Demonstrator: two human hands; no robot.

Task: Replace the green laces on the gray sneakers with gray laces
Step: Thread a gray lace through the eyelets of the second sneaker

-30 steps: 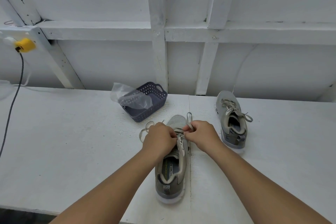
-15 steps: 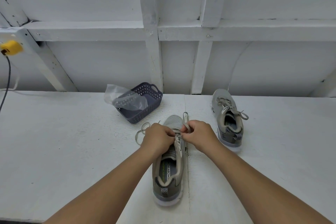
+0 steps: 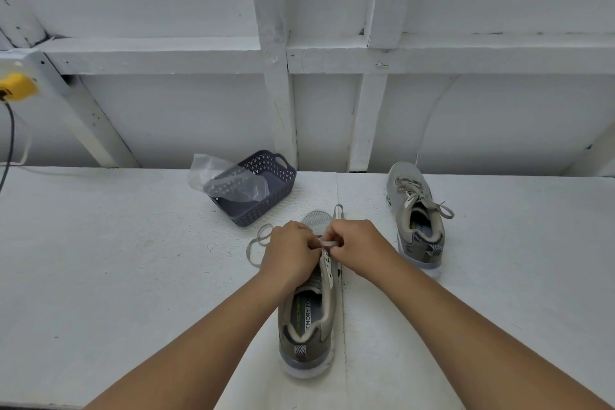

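**Nearly there: gray lace being worked through the near sneaker**

Clearly both hands were busy at the front eyelets of the near sneaker [image 3: 311,309], which sat heel toward the person on the white tabletop [image 3: 100,276]. The left hand [image 3: 291,251] was curled with its fingertips pinching the gray lace [image 3: 327,244], and the right hand [image 3: 357,245] pinched the same lace from the other side, a short flat stretch of it showing between them. Loose loops of lace trailed onto the tabletop to the left and past the toe.

The far sneaker [image 3: 416,216] stood well apart to the right, already laced in gray and tied. No green lace was visible. A purple basket [image 3: 266,196] with a clear plastic bag [image 3: 226,176] draped over it lay behind.

The lace looked flat, soft and limp, so it would likely buckle if pushed; gripping close to the stiff tip seemed best. The sneaker seemed light and might slide when tugged.
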